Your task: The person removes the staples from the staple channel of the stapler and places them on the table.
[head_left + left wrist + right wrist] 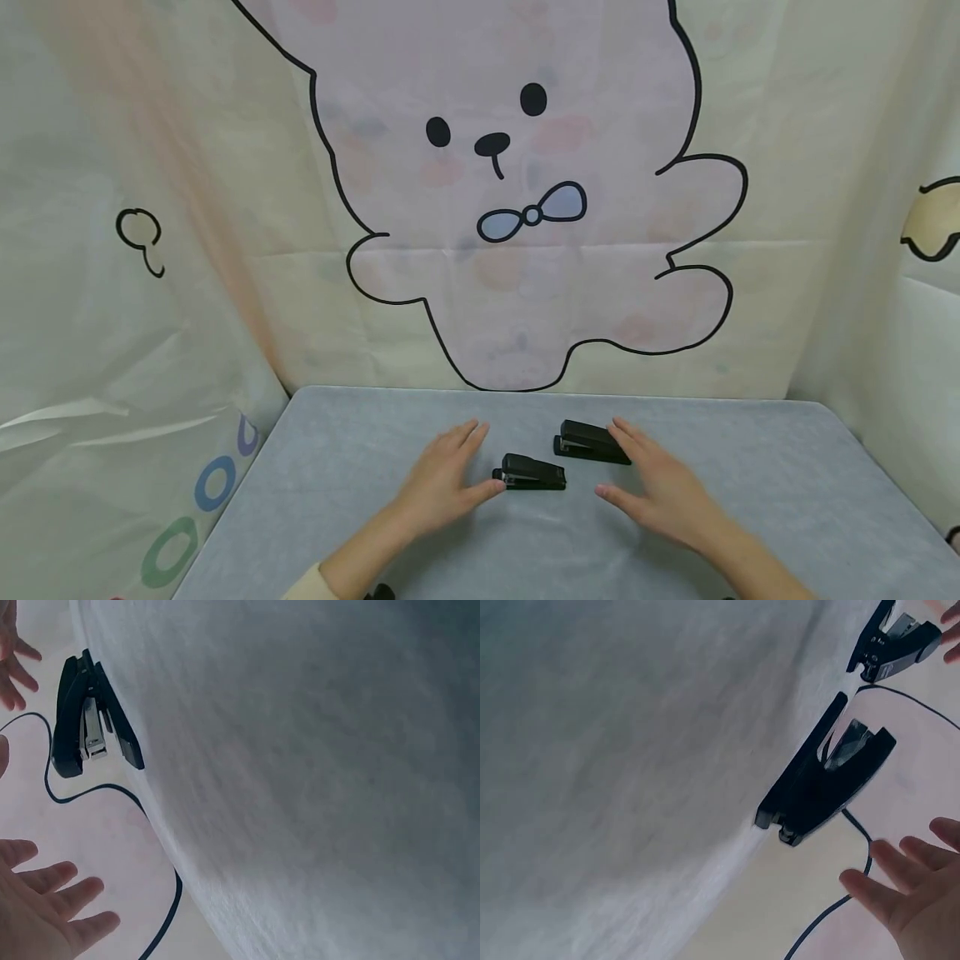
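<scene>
Two black staplers stand on their bases on the bench (300, 500), which has a soft, pale blue-grey surface. The near stapler (531, 472) is the smaller; the far stapler (592, 442) sits behind it and to the right, a short gap between them. Each has its mouth toward the left, the top arm lifted off the base at that end and a silvery strip showing inside.

From the head, the strips are barely visible; the wrist views look straight into the mouths. The right wrist view takes in both staplers and shows a small pale mark on the side of the smaller one, while the left wrist view shows just one. Only the head view shows the whole cartoon bow tie (532, 213) on the backdrop (765, 333).

The left hand (448, 479) comes in from the lower left, its thumb overlapping the near stapler's mouth end in the head view. The right hand (663, 492) reaches in from the lower right, fingertips overlapping the far stapler's right end there. Both wrist views show a gap between fingers and staplers. Each grip is wide, fingers extended, thumb spread away, holding nothing.
</scene>
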Demonstrator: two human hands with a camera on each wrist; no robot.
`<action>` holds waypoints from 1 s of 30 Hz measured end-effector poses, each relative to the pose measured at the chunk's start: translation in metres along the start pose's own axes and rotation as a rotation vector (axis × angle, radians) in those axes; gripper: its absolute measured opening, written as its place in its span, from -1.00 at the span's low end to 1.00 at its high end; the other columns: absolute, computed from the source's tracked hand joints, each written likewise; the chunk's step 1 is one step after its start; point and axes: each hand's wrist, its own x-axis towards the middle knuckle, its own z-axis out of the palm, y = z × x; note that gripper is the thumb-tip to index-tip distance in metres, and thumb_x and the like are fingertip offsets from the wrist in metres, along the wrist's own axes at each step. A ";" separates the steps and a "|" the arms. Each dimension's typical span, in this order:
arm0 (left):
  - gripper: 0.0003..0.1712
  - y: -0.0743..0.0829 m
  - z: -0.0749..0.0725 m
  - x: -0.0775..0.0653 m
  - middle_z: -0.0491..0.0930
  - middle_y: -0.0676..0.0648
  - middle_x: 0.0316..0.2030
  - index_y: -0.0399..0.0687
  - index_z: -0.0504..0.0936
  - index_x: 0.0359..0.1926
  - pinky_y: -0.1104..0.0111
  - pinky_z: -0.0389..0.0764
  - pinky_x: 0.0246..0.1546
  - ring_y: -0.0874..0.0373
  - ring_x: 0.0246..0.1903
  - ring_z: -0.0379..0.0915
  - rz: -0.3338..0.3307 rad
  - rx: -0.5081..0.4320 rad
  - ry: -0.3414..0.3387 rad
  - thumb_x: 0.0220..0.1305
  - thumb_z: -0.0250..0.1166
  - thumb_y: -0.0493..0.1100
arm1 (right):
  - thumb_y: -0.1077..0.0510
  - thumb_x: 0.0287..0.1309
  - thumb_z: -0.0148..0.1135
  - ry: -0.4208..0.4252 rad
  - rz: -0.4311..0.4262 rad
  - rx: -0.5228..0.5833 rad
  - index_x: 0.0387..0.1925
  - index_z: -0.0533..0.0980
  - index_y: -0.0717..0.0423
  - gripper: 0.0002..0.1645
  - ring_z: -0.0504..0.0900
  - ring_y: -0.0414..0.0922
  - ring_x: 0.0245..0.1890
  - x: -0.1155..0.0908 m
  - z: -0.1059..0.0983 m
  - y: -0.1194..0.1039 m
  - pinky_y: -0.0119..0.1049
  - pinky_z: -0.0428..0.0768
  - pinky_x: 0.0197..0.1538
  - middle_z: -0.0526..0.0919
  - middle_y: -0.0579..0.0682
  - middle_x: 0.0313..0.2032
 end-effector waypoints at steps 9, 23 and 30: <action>-0.08 0.004 0.005 0.007 0.35 -0.19 0.46 -0.07 0.32 0.56 -0.11 0.42 0.31 -0.16 0.42 0.32 -0.093 -0.237 -0.040 0.32 0.49 0.11 | -0.25 0.23 0.47 -0.063 0.018 0.079 0.45 0.39 0.09 -0.09 0.60 0.09 0.24 0.008 0.011 -0.012 0.18 0.58 0.13 0.48 0.06 0.39; -0.30 0.000 0.020 0.018 0.63 -0.26 0.15 -0.28 0.55 0.35 0.15 0.63 -0.08 -0.17 0.08 0.58 -0.143 -0.542 -0.013 0.22 0.56 -0.21 | 0.00 0.21 0.54 -0.221 0.112 0.457 0.33 0.48 0.25 -0.24 0.65 -0.14 -0.10 0.027 0.035 -0.012 -0.31 0.62 -0.25 0.59 0.18 0.24; -0.36 -0.003 0.026 0.020 0.68 -0.17 0.00 -0.29 0.60 0.30 0.18 0.64 -0.18 -0.06 -0.04 0.61 -0.202 -0.598 -0.048 0.21 0.56 -0.24 | 0.12 0.20 0.54 -0.276 0.124 0.538 0.26 0.50 0.36 -0.32 0.66 -0.13 -0.19 0.035 0.045 -0.012 -0.29 0.61 -0.33 0.65 0.22 0.12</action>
